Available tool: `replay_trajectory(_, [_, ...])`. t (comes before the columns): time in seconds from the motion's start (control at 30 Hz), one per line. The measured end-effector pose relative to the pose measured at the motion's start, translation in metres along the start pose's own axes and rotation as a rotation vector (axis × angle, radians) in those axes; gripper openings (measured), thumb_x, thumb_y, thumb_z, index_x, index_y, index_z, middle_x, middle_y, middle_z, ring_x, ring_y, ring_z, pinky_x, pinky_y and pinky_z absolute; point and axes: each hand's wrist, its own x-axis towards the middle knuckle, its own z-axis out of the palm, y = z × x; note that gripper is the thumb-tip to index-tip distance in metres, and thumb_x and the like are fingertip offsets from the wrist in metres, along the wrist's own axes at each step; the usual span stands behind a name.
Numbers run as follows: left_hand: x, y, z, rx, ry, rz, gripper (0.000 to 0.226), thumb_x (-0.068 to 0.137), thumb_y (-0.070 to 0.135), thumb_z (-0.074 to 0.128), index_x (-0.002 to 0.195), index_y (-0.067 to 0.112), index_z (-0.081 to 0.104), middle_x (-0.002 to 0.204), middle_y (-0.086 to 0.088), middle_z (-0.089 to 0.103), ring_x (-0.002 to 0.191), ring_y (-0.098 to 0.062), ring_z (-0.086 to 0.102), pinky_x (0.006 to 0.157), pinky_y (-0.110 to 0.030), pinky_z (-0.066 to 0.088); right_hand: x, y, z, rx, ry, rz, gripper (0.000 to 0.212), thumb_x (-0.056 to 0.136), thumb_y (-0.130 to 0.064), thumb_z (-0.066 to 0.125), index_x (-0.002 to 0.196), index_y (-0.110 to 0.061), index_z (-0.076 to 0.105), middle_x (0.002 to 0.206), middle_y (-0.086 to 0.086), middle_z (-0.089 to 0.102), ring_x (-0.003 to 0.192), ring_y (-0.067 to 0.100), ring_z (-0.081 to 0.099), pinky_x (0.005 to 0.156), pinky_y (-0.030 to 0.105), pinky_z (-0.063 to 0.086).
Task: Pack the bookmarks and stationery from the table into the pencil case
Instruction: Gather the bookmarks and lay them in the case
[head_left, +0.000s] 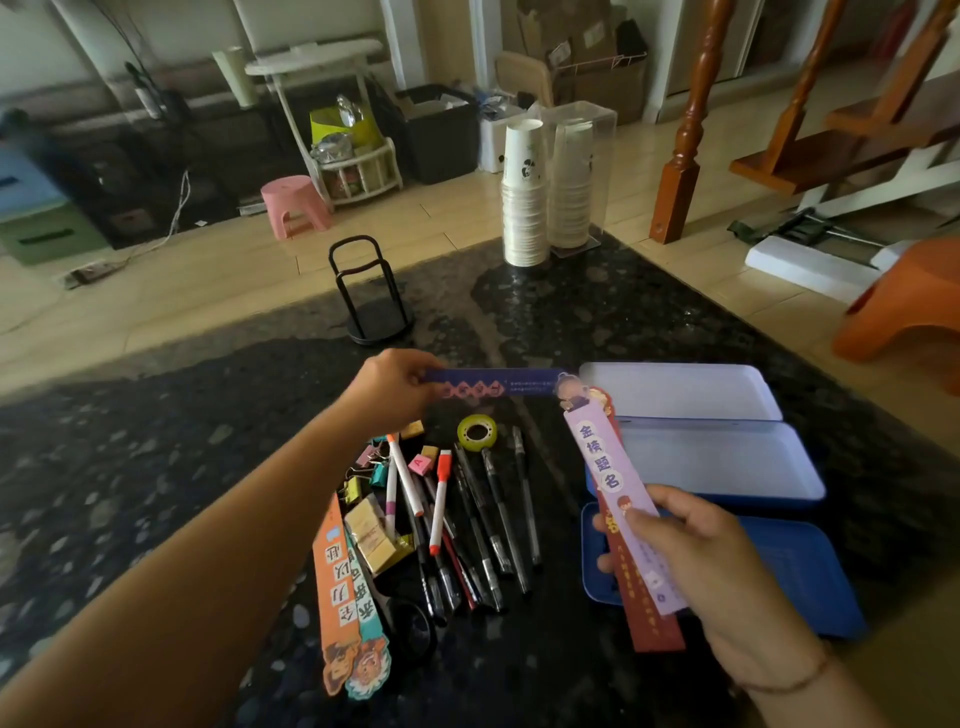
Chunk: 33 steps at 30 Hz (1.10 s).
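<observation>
Right hand (696, 566), grip pinching lilac paper bookmark (613, 499) stacked on dark red bookmark (652, 618), above open blue metal pencil case (727, 457) at worktop right. Left hand (395, 387), grip pinching navy bookmark (498, 384) by its end, held level. Orange and teal bookmarks (343, 597), pens (483, 525), binder clips (371, 467), tape roll (477, 432) lie between arms on black speckled stone worktop (156, 441).

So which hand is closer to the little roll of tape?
Left. The left hand holds a blue bookmark just above and left of the tape roll; the right hand is farther off, down to its right.
</observation>
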Motion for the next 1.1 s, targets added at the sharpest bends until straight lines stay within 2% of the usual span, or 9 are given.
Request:
replay_trajectory(0.13, [-0.041,0.001,-0.063,-0.271,-0.337,0.109,0.032,0.093,0.013,0.056,0.111,0.038,0.066,0.087,-0.003,0.064,0.071,-0.009,0.057,0.064,-0.021,0.049,0.001,-0.001,-0.011,0.016,0.117,0.012,0.014,0.093,-0.017,0.059,0.099,-0.021,0.071,0.080,0.007,0.075,0.076,0.030,0.072,0.061,0.035,0.054])
replay_trajectory(0.3, [-0.071,0.024,-0.056,-0.261,-0.649,0.186,0.056,0.083,0.017,0.071,0.131,0.034,0.046,0.099,0.000,0.072,0.087,-0.013,0.069,0.073,-0.026,0.056,-0.007,-0.006,0.015,0.197,-0.017,0.174,0.013,0.087,-0.006,0.061,0.086,-0.012,0.072,0.071,0.004,0.075,0.059,0.016,0.069,0.055,0.028,0.053])
replay_trajectory(0.37, [-0.074,0.029,-0.038,-0.257,-0.606,0.174,0.061,0.080,0.016,0.074,0.130,0.033,0.044,0.101,-0.001,0.072,0.090,-0.012,0.071,0.071,-0.023,0.056,-0.012,-0.003,0.029,0.225,-0.146,0.225,0.013,0.087,-0.013,0.063,0.094,-0.008,0.072,0.084,0.013,0.076,0.068,0.021,0.072,0.066,0.034,0.054])
replay_trajectory(0.47, [-0.080,0.025,-0.016,-0.253,-0.430,0.148,0.062,0.078,0.019,0.076,0.128,0.034,0.043,0.099,0.002,0.071,0.088,-0.005,0.070,0.070,-0.021,0.057,-0.023,-0.001,0.044,0.130,-0.414,0.263,0.028,0.083,-0.029,0.065,0.104,-0.012,0.070,0.091,0.016,0.074,0.075,0.027,0.072,0.064,0.033,0.054])
replay_trajectory(0.53, [-0.086,0.021,-0.010,-0.294,-0.350,0.137,0.059,0.079,0.024,0.076,0.127,0.032,0.043,0.092,0.004,0.074,0.083,-0.005,0.071,0.067,-0.021,0.057,-0.026,-0.002,0.050,-0.015,-0.493,0.219,0.029,0.079,-0.024,0.068,0.107,-0.016,0.068,0.093,0.011,0.076,0.082,0.026,0.073,0.064,0.029,0.055])
replay_trajectory(0.67, [-0.103,-0.001,-0.013,-0.333,-0.125,0.126,0.037,0.089,0.034,0.063,0.123,0.029,0.049,0.085,0.003,0.072,0.074,-0.011,0.069,0.065,-0.034,0.059,-0.026,0.002,0.058,-0.103,-0.331,0.091,0.020,0.086,-0.008,0.063,0.104,-0.017,0.066,0.087,0.004,0.077,0.078,0.021,0.074,0.059,0.027,0.058])
replay_trajectory(0.73, [-0.118,-0.021,-0.018,-0.110,-0.014,0.281,0.031,0.088,0.021,0.064,0.117,0.027,0.055,0.092,0.009,0.067,0.083,-0.009,0.065,0.074,-0.038,0.056,-0.024,0.003,0.059,-0.111,-0.266,0.060,0.018,0.085,-0.007,0.064,0.101,-0.015,0.067,0.084,0.005,0.077,0.074,0.022,0.074,0.059,0.028,0.059])
replay_trajectory(0.87, [-0.149,-0.065,-0.019,0.458,-0.174,0.699,0.028,0.086,0.019,0.066,0.112,0.028,0.065,0.124,0.005,0.055,0.118,-0.014,0.048,0.094,-0.038,0.045,-0.020,0.012,0.060,-0.114,-0.221,0.055,0.016,0.083,-0.013,0.067,0.099,-0.017,0.068,0.084,0.006,0.077,0.073,0.023,0.074,0.067,0.036,0.056])
replay_trajectory(1.1, [-0.166,-0.081,-0.007,0.549,-0.243,0.692,0.034,0.090,0.049,0.050,0.120,0.035,0.059,0.132,0.006,0.048,0.124,-0.017,0.037,0.099,-0.039,0.039,-0.021,0.015,0.068,-0.125,-0.223,0.043,0.013,0.085,-0.014,0.066,0.097,-0.019,0.068,0.083,0.001,0.077,0.071,0.016,0.073,0.062,0.030,0.055])
